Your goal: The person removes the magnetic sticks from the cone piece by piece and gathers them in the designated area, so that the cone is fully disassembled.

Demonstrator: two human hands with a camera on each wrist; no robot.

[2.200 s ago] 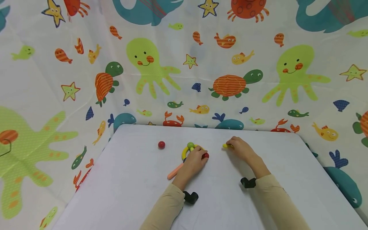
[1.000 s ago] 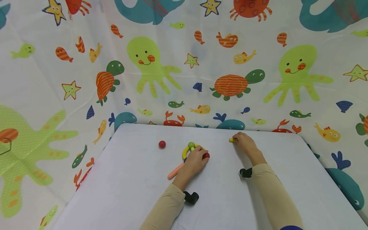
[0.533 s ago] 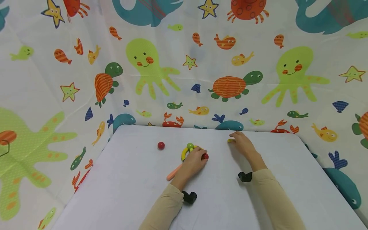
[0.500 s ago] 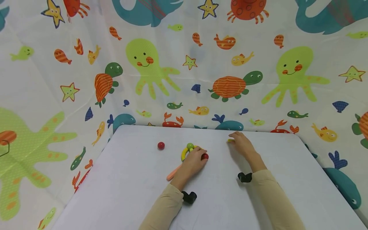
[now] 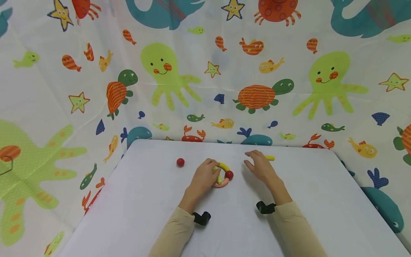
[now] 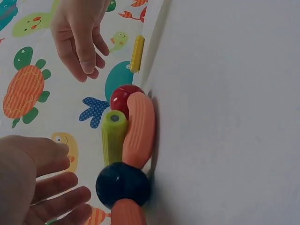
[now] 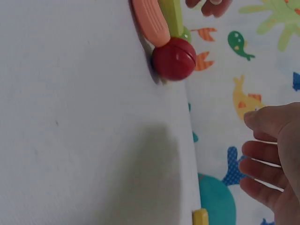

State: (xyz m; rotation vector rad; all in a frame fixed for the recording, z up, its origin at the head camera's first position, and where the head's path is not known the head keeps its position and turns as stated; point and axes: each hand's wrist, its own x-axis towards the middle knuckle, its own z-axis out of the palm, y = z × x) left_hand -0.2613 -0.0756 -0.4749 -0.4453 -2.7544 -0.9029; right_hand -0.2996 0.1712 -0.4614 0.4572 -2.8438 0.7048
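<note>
A small ring of toy construction rods and balls lies mid-table: a yellow curved rod [image 5: 224,166], a peach curved rod [image 5: 221,184] and a red ball [image 5: 229,175]. A lime-green straight rod [image 6: 112,140] stands out beside it in the left wrist view, where a dark blue ball [image 6: 123,185] joins two peach pieces. My left hand [image 5: 203,175] is over the ring's left side, hiding part of it; its fingers are relaxed and grip nothing. My right hand [image 5: 261,168] hovers right of the ring, fingers spread and holding nothing. Just behind it lies a yellow straight rod [image 5: 270,157].
A loose red ball [image 5: 180,162] sits left of the ring on the white table [image 5: 128,214]. A cloth printed with sea animals [image 5: 189,121] hangs behind the table's far edge. Each wrist carries a black camera mount.
My right hand has let go of the yellow rod and moved left and nearer. My left hand has released the ring's right side and shifted left, uncovering the peach curved rod.
</note>
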